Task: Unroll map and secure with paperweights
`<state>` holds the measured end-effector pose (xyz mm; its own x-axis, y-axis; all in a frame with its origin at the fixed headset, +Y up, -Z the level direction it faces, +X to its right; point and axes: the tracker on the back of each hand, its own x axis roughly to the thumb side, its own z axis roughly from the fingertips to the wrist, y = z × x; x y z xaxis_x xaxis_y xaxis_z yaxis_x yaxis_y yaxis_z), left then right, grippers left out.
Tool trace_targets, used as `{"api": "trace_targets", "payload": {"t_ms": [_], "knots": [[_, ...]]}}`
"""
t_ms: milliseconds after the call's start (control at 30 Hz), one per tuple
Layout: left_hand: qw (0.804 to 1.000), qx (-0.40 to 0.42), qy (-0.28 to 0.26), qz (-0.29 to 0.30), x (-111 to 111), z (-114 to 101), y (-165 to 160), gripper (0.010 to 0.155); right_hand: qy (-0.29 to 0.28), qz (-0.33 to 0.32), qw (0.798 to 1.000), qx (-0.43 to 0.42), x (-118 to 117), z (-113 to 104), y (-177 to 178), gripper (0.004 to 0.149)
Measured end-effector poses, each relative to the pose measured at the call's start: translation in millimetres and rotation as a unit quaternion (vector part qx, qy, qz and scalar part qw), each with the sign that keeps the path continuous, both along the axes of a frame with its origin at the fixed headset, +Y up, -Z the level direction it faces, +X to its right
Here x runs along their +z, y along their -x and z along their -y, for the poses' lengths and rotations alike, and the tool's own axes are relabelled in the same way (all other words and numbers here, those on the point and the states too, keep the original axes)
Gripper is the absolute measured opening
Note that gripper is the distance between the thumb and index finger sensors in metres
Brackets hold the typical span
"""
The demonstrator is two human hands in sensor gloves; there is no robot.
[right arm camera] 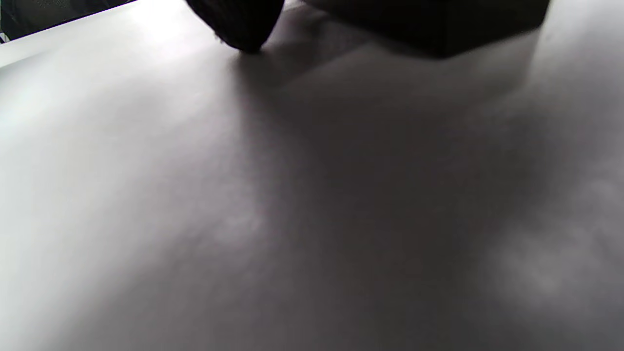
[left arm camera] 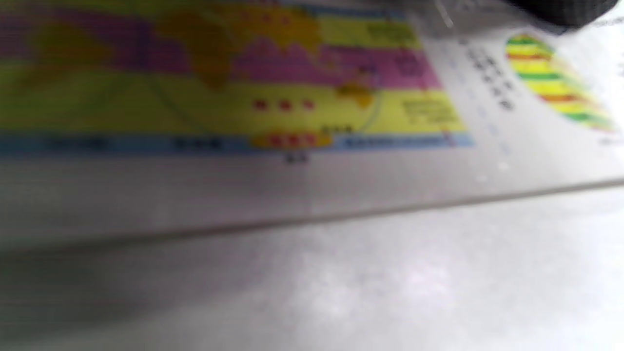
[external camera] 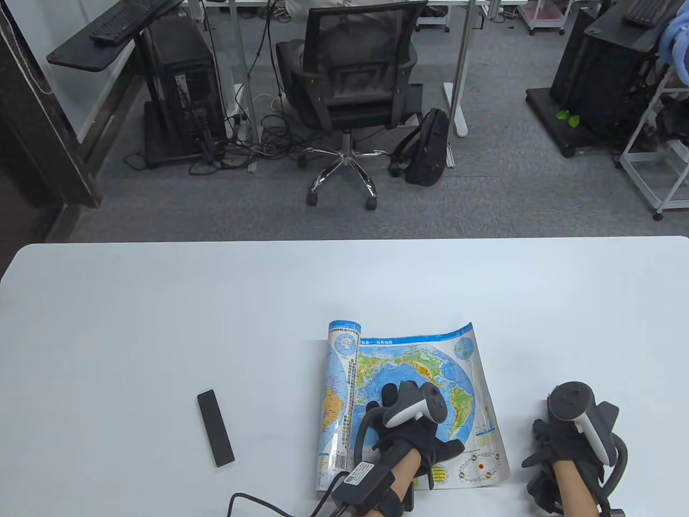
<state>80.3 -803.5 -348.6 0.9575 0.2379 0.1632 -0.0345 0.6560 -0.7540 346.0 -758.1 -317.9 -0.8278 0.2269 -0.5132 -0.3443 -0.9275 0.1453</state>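
A world map [external camera: 414,371] lies partly unrolled near the table's front edge. Its left part is still a roll [external camera: 342,377], and its right edge curls up a little. My left hand [external camera: 401,398] presses flat on the middle of the map, fingers spread; the left wrist view shows the map's lower margin [left arm camera: 243,73], blurred. A black bar paperweight [external camera: 215,428] lies on the table left of the map, apart from it. My right hand [external camera: 554,436] rests on the table right of the map. In the right wrist view a fingertip [right arm camera: 239,24] touches the table beside a dark straight-edged block [right arm camera: 429,24].
The white table [external camera: 161,323] spreads to the left and behind the map. Beyond its far edge stand an office chair [external camera: 350,81], a backpack [external camera: 428,148] and desks on the carpet.
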Motion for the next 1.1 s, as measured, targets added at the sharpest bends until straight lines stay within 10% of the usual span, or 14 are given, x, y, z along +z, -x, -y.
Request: {"api": "trace_targets", "payload": {"t_ms": [667,900,1100], "knots": [[1.000,0.000,0.001,-0.001,0,1,-1,0.091,-0.079,-0.004,0.997,-0.022,3,-18,2,0.058],[1.000,-0.001,0.001,-0.001,0,0,0,0.091,-0.175,-0.133,0.967,-0.125,10,-54,35,0.057],[1.000,-0.002,0.002,-0.001,0,0,-1,0.091,-0.138,-0.260,0.938,-0.185,15,-61,79,0.057]]}}
